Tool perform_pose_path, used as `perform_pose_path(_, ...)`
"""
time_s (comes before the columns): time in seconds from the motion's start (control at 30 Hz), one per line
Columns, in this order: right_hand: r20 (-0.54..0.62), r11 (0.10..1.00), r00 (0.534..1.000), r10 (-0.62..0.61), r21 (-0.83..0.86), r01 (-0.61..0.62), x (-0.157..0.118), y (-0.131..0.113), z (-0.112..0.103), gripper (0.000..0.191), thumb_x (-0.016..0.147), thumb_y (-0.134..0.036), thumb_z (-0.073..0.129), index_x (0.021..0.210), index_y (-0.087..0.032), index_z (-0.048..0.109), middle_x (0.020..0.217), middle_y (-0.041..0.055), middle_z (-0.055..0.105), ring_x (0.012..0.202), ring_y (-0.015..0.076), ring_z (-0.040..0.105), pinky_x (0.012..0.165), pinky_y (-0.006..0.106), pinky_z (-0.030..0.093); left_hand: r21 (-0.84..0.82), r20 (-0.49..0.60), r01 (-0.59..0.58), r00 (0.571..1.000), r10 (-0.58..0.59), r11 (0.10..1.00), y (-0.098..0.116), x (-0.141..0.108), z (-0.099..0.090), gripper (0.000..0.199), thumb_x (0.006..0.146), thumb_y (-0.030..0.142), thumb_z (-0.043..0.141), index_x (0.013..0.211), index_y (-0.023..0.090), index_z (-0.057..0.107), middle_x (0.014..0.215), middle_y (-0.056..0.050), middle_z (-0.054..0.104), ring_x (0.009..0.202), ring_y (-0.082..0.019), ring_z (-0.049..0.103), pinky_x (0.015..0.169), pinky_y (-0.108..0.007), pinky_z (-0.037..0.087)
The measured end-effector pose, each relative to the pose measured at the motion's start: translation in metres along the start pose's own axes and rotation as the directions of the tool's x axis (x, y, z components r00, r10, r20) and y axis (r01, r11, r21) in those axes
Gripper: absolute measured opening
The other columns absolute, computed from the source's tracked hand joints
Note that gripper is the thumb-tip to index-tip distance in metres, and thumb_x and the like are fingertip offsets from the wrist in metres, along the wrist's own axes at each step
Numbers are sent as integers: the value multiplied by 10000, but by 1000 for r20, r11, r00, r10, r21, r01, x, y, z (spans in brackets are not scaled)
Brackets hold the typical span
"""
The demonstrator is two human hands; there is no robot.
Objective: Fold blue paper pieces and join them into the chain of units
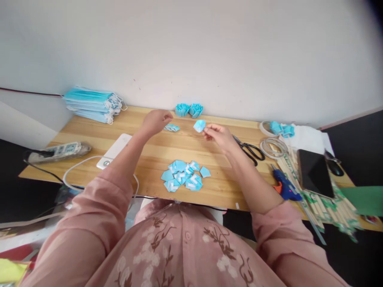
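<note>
My right hand [220, 136] pinches a blue petal-shaped piece [199, 126] by its lower right edge and holds it over the table. To the left, my left hand [157, 121] is closed with its fingertips together; whatever is in them, if anything, is hidden or too small to name. Just below those fingertips lies a small blue-and-white overlapped strip [172, 127]. Two blue folded flowers [182, 109] stand side by side near the wall. Closer to me lies a loose pile of blue petal pieces [179, 177], several bearing white strips.
Stacked face masks [89, 101], a power strip [64, 151] and a white power bank [115, 149] with its cable are on the left. At right lie black-handled scissors [249, 150], tape rolls [273, 147], a blue glue gun [285, 184], a phone [315, 172] and wrapped sticks [324, 211].
</note>
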State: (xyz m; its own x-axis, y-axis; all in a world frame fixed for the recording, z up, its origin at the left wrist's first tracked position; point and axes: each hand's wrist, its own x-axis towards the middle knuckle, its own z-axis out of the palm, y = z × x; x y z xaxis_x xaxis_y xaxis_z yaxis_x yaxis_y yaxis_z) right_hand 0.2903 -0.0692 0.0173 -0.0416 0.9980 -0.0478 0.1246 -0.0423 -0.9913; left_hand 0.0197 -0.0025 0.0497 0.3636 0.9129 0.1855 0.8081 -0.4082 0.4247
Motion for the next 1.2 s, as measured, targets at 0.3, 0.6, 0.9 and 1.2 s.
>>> perform_pose_path(0.3, 31, 935, 990, 135, 327, -137, 19, 17, 7, 336, 669, -444, 801, 773, -211, 582, 706, -38, 625, 590, 78, 568, 648, 235, 533, 146, 196, 8, 980, -36, 989, -38, 46, 22, 247, 818, 264, 568, 920, 206, 784, 1019, -72, 781, 910, -213, 671, 734, -239, 416)
perform_pose_path(0.6, 59, 942, 995, 80, 321, -95, 14, 27, 8, 376, 639, -492, 830, 783, -209, 629, 724, -31, 647, 619, 83, 575, 666, 243, 511, 240, 373, -59, 927, -36, 969, -26, 62, 36, 182, 778, 289, 652, 886, 216, 780, 946, -60, 777, 853, -214, 667, 660, -260, 370)
perform_pose_path(0.9, 33, 915, 996, 87, 392, -93, 13, 22, 7, 401, 567, -492, 888, 767, -231, 659, 777, -20, 692, 720, 115, 635, 743, 268, 556, 192, 192, -70, 981, 32, 979, 5, 29, 18, 213, 868, 261, 516, 877, 144, 693, 927, -128, 732, 858, -235, 640, 718, -296, 400)
perform_pose_path(1.2, 71, 941, 980, -186, 299, 157, -7, -11, 8, 284, 698, -468, 812, 874, -254, 747, 941, -18, 753, 954, 178, 672, 1001, 357, 498, -482, 105, -25, 991, 87, 876, 62, -25, -2, 184, 776, 337, 593, 751, 155, 581, 631, 6, 593, 586, -109, 517, 552, -215, 372)
